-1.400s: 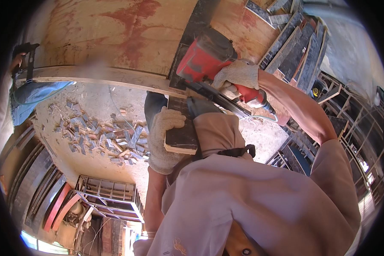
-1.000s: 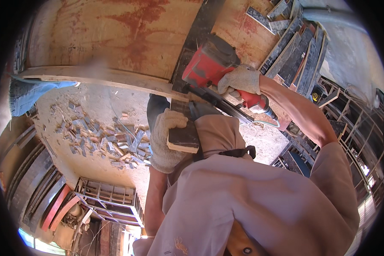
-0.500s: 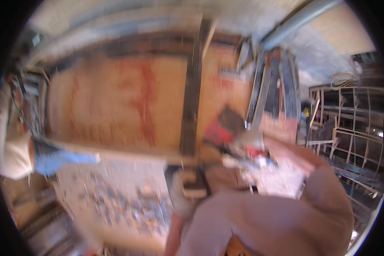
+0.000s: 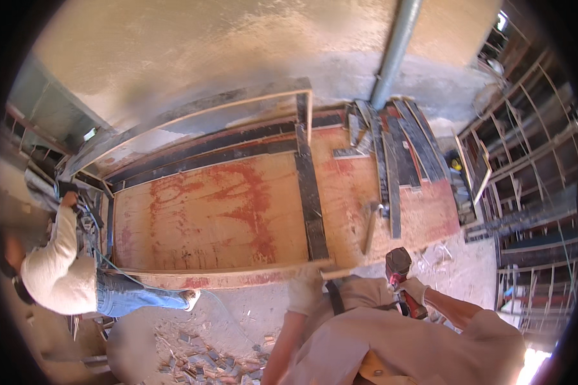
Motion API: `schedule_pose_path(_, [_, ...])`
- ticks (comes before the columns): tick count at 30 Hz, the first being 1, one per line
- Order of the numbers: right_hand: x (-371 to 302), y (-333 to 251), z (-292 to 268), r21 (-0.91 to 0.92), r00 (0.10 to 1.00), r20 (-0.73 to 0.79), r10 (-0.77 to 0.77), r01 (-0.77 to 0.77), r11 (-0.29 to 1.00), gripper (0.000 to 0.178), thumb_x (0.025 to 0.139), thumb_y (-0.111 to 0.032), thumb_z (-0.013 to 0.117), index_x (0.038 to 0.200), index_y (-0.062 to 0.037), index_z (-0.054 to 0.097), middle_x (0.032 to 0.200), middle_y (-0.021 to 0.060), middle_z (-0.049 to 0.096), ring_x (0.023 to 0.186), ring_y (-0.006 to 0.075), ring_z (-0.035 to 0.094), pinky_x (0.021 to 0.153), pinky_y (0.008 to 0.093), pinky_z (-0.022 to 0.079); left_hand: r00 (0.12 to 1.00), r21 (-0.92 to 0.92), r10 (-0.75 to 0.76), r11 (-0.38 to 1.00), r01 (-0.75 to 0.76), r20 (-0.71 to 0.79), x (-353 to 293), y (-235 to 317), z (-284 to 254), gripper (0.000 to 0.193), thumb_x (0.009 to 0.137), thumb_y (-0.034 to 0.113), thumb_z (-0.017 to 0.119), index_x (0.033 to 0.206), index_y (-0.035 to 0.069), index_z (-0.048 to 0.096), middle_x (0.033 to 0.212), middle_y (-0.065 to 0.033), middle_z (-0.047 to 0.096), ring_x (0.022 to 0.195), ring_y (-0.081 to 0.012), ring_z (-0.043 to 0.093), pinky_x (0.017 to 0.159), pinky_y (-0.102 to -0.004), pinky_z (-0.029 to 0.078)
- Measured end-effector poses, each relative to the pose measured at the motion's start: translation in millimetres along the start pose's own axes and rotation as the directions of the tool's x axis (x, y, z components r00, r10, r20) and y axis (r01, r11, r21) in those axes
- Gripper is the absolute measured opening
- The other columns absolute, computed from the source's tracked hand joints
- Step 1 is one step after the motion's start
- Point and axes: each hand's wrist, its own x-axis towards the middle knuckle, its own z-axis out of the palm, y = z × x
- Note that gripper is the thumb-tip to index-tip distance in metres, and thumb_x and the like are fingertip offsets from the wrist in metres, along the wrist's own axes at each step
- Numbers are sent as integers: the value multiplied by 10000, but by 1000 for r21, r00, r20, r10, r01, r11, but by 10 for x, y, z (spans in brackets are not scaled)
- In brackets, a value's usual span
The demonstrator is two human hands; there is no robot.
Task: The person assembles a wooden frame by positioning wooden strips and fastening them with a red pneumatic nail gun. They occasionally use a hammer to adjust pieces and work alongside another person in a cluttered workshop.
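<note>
The right hand (image 4: 416, 289), gloved, is clenched around the grip of a red power tool (image 4: 401, 273), held nose-up at about 5 o'clock from the panel's centre, just off the panel's near edge. The left hand (image 4: 305, 289), also gloved, rests on the near edge of the plywood panel (image 4: 225, 212); whether its fingers curl under the edge cannot be told. The tool looks compact but dense, rigid, with a moulded handle that suits a full one-hand grip; judged moderately heavy. The panel is large, stiff and red-stained, lying flat; it would likely be heavy and awkward, best taken along its long edges. A dark batten (image 4: 310, 199) runs across it from 12 to 6 o'clock, ending close beside the left hand. A hammer (image 4: 370, 224) lies on the panel at about 3 o'clock, near the tool. Loose dark strips (image 4: 401, 154) are stacked at 2 o'clock, crowding that corner. A grey pipe (image 4: 395, 48) rises at 1 o'clock. Another person (image 4: 61, 269) crouches at 9 o'clock, at the panel's far end, hand on a dark object not identifiable. Wood offcuts (image 4: 199, 359) litter the ground at 7 o'clock, a likely trip hazard. Metal frames (image 4: 533, 160) stand at 3 o'clock, narrowing access on that side.
</note>
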Motion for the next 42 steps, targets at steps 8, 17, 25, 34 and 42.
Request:
schedule_pose_path(8, [-529,1392,-15,-811,891,48,-452,299,503,112,858,-182,678,913,-129,761,837,74,734,769,231,710,678,367,547,840,-141,-427,859,492,335,-890,-364,282,224,940,329,688,904,115,742,787,-140,731,713,-356,706,664,-477,545])
schedule_pose_path(17, [-509,2126,-263,-108,959,-282,-17,-14,994,178,851,-217,762,883,-43,740,751,71,710,631,156,683,596,297,552,986,-270,-5,962,50,164,73,794,1417,238,946,215,643,1146,96,691,1034,-177,715,906,-402,690,783,-513,544])
schedule_pose_path(25, [-436,2380,-704,200,942,-332,47,22,979,127,827,-154,686,866,-37,716,715,62,673,619,181,658,588,339,539,979,314,-196,934,170,54,2817,392,2800,648,908,218,661,1493,53,435,1479,-213,494,1386,-394,454,1127,-496,392])
schedule_pose_path(34, [-87,2670,-705,218,887,-293,357,-302,928,213,841,-254,661,902,-60,726,711,107,690,637,233,672,606,380,540,929,696,-267,718,13,258,4527,-908,3067,596,902,280,642,1450,83,518,1531,-141,509,1427,-334,465,1129,-499,404])
schedule_pose_path(42, [-138,1973,-40,246,917,-278,285,-219,944,221,818,-223,710,958,-53,721,734,105,700,656,261,682,643,399,557,709,276,-575,818,504,409,3506,-746,2538,288,860,281,689,964,24,766,956,-189,765,955,-325,746,777,-462,576])
